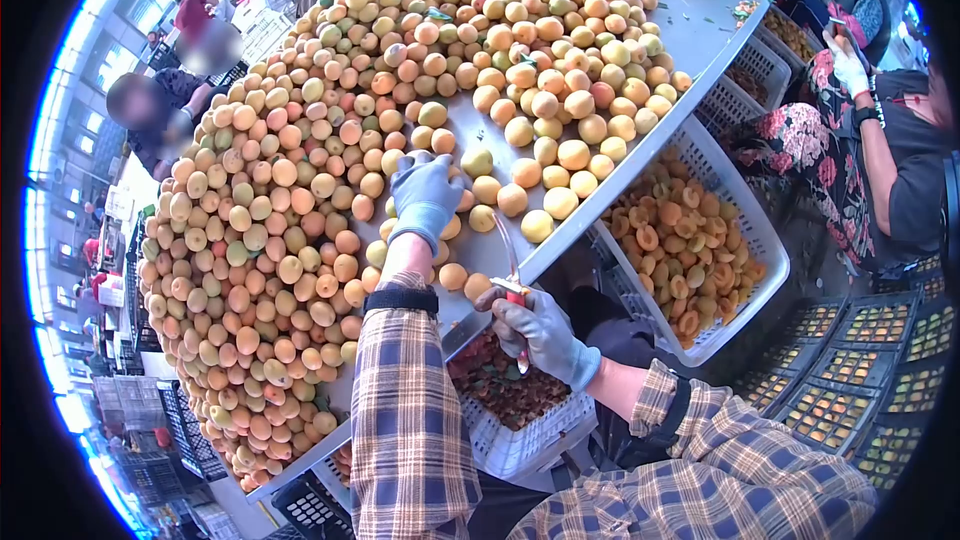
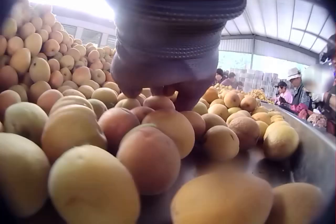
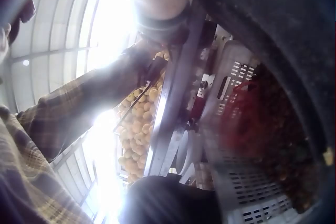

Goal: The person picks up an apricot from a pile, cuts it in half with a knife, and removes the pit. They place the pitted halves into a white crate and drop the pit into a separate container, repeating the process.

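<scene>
Apparently at the picking-out step, the gloved left hand (image 1: 425, 198) reaches onto apricots (image 1: 301, 201) heaped on the metal table (image 1: 705, 12), its grip unclear, while the right (image 1: 548, 335) clasps a red-handled curved knife (image 1: 516, 295), so a secure fruit hold seems needed next.

The table (image 1: 705, 2) is smooth grey metal with a dull sheen, brighter along its rim at the right of the left wrist view. The fruit (image 1: 285, 173) has matt, faintly velvety skin. The gloves (image 1: 572, 350) on the left hand (image 1: 424, 198) and right hand (image 1: 545, 332) look like thin matt cloth. Near mid-frame, the blade (image 1: 510, 248) is slim metal. The plaid shirt (image 1: 410, 410) is creased woven cloth; right of centre, the crate (image 1: 735, 316) is hard, smooth plastic.
</scene>
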A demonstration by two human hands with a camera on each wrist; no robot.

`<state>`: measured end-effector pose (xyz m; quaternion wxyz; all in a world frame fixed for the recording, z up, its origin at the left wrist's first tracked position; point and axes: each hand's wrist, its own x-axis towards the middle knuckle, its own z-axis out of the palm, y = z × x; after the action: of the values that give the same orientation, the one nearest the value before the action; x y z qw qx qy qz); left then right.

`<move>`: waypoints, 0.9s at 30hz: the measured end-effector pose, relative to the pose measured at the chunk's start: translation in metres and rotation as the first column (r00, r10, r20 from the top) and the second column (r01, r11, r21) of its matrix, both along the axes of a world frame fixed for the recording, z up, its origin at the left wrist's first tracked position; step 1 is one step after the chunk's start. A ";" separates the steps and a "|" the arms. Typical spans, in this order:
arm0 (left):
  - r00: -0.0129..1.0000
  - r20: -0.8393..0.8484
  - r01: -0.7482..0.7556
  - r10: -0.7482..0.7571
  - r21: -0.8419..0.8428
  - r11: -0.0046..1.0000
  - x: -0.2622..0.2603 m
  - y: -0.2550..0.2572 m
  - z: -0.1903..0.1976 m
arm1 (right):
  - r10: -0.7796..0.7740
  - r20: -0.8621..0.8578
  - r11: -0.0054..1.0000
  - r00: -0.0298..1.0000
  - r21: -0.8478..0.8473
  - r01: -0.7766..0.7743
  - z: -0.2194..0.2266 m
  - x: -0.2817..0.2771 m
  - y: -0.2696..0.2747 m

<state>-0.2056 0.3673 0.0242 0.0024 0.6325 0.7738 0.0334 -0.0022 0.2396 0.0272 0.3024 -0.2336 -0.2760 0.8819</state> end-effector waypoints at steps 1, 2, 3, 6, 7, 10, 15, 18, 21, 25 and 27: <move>1.000 0.011 0.004 -0.004 -0.033 0.999 -0.001 -0.004 0.000 | 0.016 -0.008 0.999 1.000 -0.028 -0.016 0.002 0.001 0.000; 1.000 0.018 0.009 -0.007 -0.060 0.998 -0.003 -0.008 0.003 | 0.029 -0.010 0.999 1.000 -0.023 -0.030 0.003 0.002 0.000; 1.000 0.008 0.010 -0.010 -0.055 0.998 -0.003 -0.014 0.005 | 0.027 -0.019 0.999 0.999 -0.018 -0.028 0.003 0.002 0.002; 0.997 0.073 0.009 0.006 -0.202 0.979 -0.007 -0.037 0.006 | 0.029 -0.041 0.999 0.999 0.015 -0.029 -0.003 0.002 0.000; 0.997 0.074 0.025 -0.010 -0.206 0.978 -0.008 -0.048 0.008 | 0.037 -0.034 0.999 0.999 0.034 -0.036 -0.005 0.001 -0.001; 0.995 0.091 -0.019 0.029 -0.103 0.994 -0.012 -0.079 0.010 | 0.044 0.025 0.994 0.999 0.100 -0.046 -0.004 0.003 -0.005; 0.139 0.974 -0.438 -0.178 0.221 0.871 -0.001 -0.162 0.044 | -0.017 0.179 0.940 0.984 0.339 -0.046 -0.001 0.016 -0.015; -0.574 0.773 -0.488 -0.270 -0.058 0.871 0.019 -0.226 0.029 | -0.008 0.202 0.872 0.979 0.481 -0.092 -0.018 0.021 -0.026; -0.776 0.568 -0.440 -0.273 -0.178 0.880 0.059 -0.273 0.017 | 0.114 0.311 0.862 0.944 0.440 -0.250 -0.004 0.032 -0.043; -0.833 0.478 -0.396 -0.280 -0.161 0.904 0.084 -0.294 0.015 | 0.153 0.439 0.814 0.885 0.452 -0.365 0.001 0.041 -0.072; -0.805 0.520 -0.392 -0.287 -0.102 0.914 0.085 -0.294 0.015 | 0.129 0.523 0.746 0.842 0.508 -0.430 0.004 0.045 -0.078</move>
<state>-0.1206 0.0735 0.0395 0.6142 0.0509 0.2546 0.7452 0.0424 0.1617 0.0314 0.1475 -0.2781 -0.6397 0.7012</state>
